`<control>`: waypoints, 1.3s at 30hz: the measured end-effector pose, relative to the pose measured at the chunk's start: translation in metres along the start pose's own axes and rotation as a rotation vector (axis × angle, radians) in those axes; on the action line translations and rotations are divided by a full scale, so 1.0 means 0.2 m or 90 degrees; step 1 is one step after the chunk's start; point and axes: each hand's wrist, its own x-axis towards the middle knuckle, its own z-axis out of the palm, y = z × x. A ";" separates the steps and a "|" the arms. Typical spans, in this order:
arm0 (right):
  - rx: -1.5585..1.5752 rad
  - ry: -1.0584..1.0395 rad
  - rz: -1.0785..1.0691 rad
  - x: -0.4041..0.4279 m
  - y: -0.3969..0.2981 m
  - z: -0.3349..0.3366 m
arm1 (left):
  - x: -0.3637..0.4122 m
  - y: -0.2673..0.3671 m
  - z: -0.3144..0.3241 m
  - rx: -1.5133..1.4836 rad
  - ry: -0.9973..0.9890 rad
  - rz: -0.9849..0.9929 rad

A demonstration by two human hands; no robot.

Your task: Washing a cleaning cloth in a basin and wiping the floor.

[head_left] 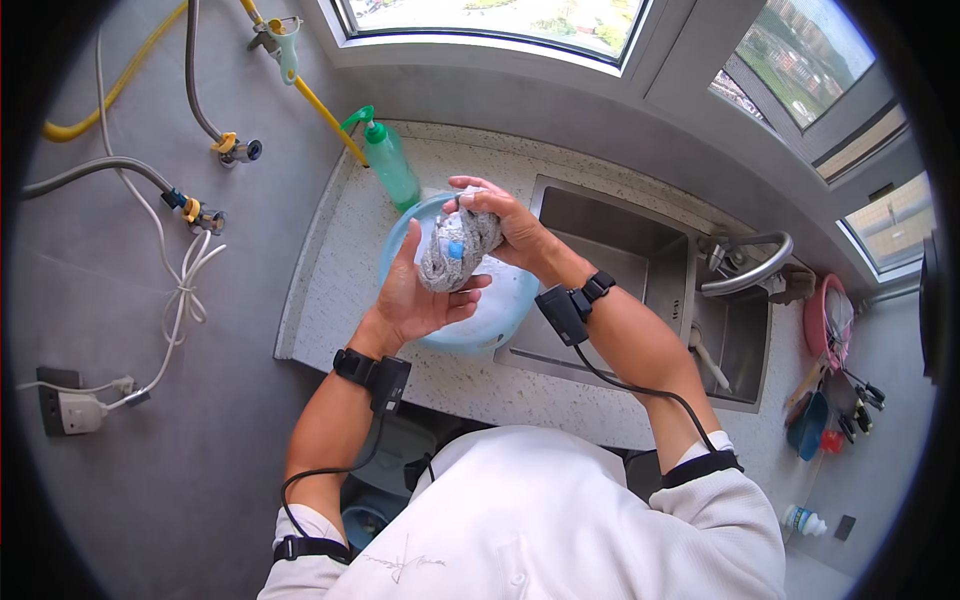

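A bunched grey textured cloth (454,247) with white and blue patches is held up over a light-blue plastic basin (517,319). My right hand (514,225) grips its upper end, thumb across the top. The lower end of the cloth lies in front of the palm of my left hand (416,300), whose thumb and fingers are spread; whether it rests on that palm cannot be told. Whitish, sudsy water (487,315) fills the basin, partly hidden by the hands. Just behind the basin stands a green pump bottle (394,169).
To the right is a two-bowl steel sink (600,232) with a curved faucet (750,266). A pink basket (821,315) and hanging utensils (832,405) are farther right. Pipe valves (202,216), a cable (180,300) and a plugged adapter (81,412) are on the left wall.
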 end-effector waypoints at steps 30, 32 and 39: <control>-0.966 0.310 -0.050 0.26 0.30 0.09 | 0.28 -0.10 -0.20 1.173 0.548 0.090; -0.911 0.270 -0.115 0.27 0.22 0.06 | 0.29 -0.05 -0.16 1.058 0.537 0.084; -0.432 0.277 0.178 0.14 0.26 -0.04 | 0.11 -0.07 -0.10 0.610 0.445 -0.041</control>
